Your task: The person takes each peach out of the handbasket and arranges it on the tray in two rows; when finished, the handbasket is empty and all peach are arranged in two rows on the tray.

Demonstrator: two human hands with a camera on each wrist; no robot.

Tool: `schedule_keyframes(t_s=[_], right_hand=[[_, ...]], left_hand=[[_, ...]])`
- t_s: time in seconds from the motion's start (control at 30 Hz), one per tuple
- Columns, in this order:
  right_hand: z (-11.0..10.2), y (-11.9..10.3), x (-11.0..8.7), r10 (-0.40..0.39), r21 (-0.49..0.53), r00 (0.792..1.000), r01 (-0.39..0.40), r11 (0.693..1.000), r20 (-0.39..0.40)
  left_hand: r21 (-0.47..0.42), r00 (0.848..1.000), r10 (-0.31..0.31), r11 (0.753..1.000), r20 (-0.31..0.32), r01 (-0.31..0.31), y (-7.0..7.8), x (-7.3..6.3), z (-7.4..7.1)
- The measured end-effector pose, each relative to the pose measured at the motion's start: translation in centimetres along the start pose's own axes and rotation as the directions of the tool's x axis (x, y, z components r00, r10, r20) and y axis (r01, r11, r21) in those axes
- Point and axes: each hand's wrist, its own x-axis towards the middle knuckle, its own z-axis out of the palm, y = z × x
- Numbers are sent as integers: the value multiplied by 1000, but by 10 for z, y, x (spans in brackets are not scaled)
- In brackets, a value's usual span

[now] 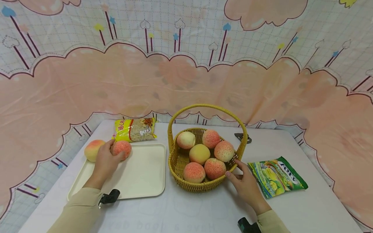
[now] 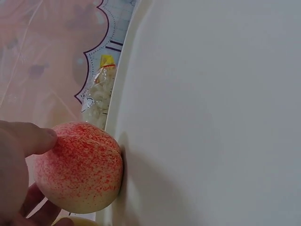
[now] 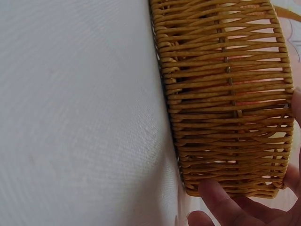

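My left hand [image 1: 106, 163] holds a speckled red peach [image 1: 121, 150] at the upper left of the cream tray [image 1: 145, 174]. In the left wrist view the thumb lies on top of this peach [image 2: 82, 169], with fingers curled beneath. A yellow-orange peach [image 1: 93, 150] sits just left of that hand, by the tray's far corner. The yellow wicker basket [image 1: 193, 188] stands right of the tray, with several peaches inside. My right hand [image 1: 247, 184] grips the basket's right side at the rim. Up close, its fingers [image 3: 218, 202] press against the woven wall.
Behind the tray lies a yellow clear-windowed food packet [image 1: 137, 130]. A green packet labelled FOX'S [image 1: 278, 177] is right of my right hand. Behind the basket on the right is a small dark object [image 1: 243, 138]. The basket's tall handle [image 1: 205, 106] arches over the peaches.
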Motion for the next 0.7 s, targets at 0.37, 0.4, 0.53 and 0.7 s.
schedule_keyframes(t_s=[0.37,0.4,0.53,0.7], right_hand=[[0,0,0,2,-5,1000,-2,1000,-4],[0,0,0,1,-4,1000,-1,1000,-5],[0,1,0,-2,-6,1000,2,1000,-6],[1,1,0,-5,-8,1000,5,1000,-10]], left_hand=[[48,999,26,998,22,-27,3,2,-4],[50,999,31,998,20,-31,3,2,-4],[61,1000,27,998,12,-28,3,2,-5],[80,1000,-10,997,5,10,3,4,-5]])
